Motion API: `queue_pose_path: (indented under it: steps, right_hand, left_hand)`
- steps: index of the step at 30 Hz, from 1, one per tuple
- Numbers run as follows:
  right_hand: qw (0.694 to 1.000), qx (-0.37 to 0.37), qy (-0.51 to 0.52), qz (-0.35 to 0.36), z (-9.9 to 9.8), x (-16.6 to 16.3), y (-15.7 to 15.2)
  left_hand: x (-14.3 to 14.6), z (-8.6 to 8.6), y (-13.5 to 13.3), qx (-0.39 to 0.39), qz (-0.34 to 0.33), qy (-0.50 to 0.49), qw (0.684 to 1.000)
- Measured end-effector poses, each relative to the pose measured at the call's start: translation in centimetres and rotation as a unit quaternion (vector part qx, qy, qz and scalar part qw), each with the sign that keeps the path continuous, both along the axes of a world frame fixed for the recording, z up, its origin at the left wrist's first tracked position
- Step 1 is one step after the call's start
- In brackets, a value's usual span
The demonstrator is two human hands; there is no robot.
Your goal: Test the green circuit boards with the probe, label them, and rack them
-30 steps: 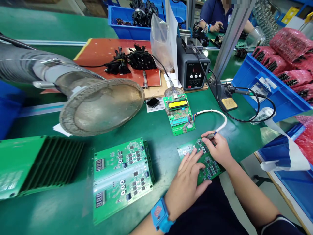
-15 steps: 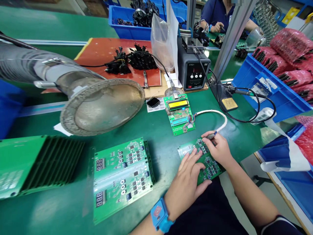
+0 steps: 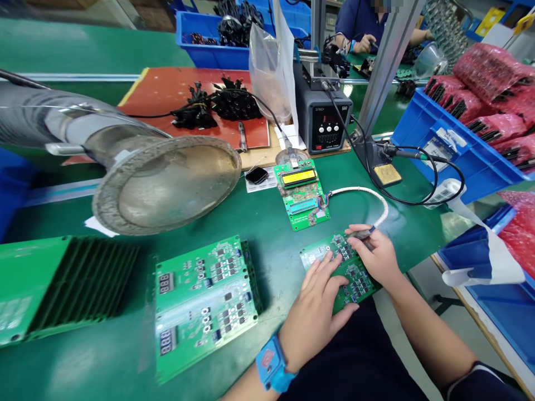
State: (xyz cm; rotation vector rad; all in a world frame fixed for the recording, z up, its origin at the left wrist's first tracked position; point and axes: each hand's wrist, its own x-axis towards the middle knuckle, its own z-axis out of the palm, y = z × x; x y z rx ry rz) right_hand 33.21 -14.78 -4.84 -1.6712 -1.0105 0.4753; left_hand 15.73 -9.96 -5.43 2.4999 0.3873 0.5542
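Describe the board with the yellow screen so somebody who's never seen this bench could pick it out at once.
Across the green table, find the dark box with three white buttons. In front of it, slightly left, lies a green board. Unlike the other boards, it has a yellow screen and a white cable curving to the right hand.

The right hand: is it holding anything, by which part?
The right hand holds the white cord by its dark end, between thumb and fingers. The left hand rests on a green board.
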Motion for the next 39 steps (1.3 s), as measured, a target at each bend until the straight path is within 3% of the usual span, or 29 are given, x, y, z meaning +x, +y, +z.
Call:
queue_pose_path:
  steps: [8, 23, 32, 39]
  right_hand:
    - [0.997, -0.055, 0.053, 0.024, 0.5, -0.7, -4.1]
    - [0.996, -0.071, -0.021, 0.046, 0.8, -0.9, -4.5]
    - [0.998, -0.061, -0.013, 0.026, 0.2, -1.1, -4.6]
    - [0.995, -0.077, -0.036, 0.056, 0.7, -0.7, -4.5]
  left_hand:
    - [0.1, 0.1, 0.1, -0.01, 0.001, -0.003, 1.0]
    - [0.0, 0.1, 0.1, -0.015, -0.002, 0.006, 1.0]
    - [0.0, 0.3, 0.0, -0.024, 0.002, 0.01, 1.0]
    - [0.0, 0.1, 0.1, -0.017, -0.001, 0.019, 1.0]
